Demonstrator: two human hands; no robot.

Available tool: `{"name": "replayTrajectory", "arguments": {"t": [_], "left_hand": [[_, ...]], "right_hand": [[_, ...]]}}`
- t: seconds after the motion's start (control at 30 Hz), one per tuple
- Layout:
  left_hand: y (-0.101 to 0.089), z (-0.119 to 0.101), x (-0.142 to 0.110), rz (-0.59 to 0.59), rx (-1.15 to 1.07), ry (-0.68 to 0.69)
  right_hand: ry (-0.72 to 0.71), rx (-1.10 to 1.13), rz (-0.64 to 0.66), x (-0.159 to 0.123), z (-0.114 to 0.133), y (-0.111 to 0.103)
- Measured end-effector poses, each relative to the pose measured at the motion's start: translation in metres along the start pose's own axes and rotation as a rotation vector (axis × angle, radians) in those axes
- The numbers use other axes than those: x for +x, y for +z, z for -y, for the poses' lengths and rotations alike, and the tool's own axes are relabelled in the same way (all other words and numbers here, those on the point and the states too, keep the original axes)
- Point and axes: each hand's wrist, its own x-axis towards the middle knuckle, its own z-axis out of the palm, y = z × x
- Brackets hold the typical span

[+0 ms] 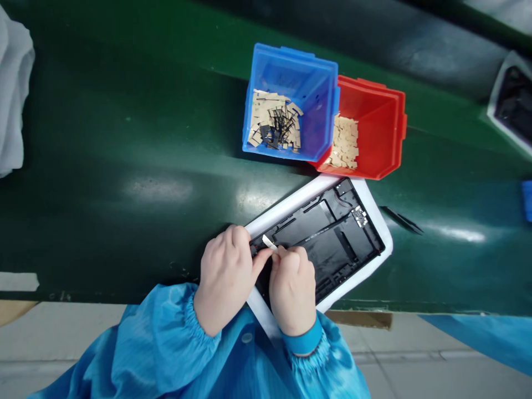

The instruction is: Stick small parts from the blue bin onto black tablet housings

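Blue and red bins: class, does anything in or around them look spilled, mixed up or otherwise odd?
One mild oddity: in the blue bin, black pieces lie jumbled over tan ones, while the red bin shows only tan pieces. This may be intended. Nothing looks spilled around them.

Between the white cloth (14,94) and the blue bin (318,119), the counter (124,127) offers a wide passage beside the left hand (226,274). Forward of the right hand (293,288), beyond the white tray (376,216), the way is blocked by the walls of the blue bin and the red bin (383,130), but both are open from above. On the right, black tweezers (401,220) lie near the tray as a low obstacle; past them there is room again.
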Motion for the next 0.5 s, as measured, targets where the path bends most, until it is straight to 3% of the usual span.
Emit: {"name": "replayTrajectory", "arguments": {"t": [0.33,0.5], "left_hand": [[0.0034,-0.0038,0.0012,-0.043,0.035,-0.028],[0.0016,-0.0012,0.0004,-0.032,-0.008,-0.009]], "right_hand": [[0.048,0.005,-0.013,-0.0006,-0.0012,-0.0001],[0.077,0.114,-0.007,-0.0054,-0.0032,0.0019]]}}
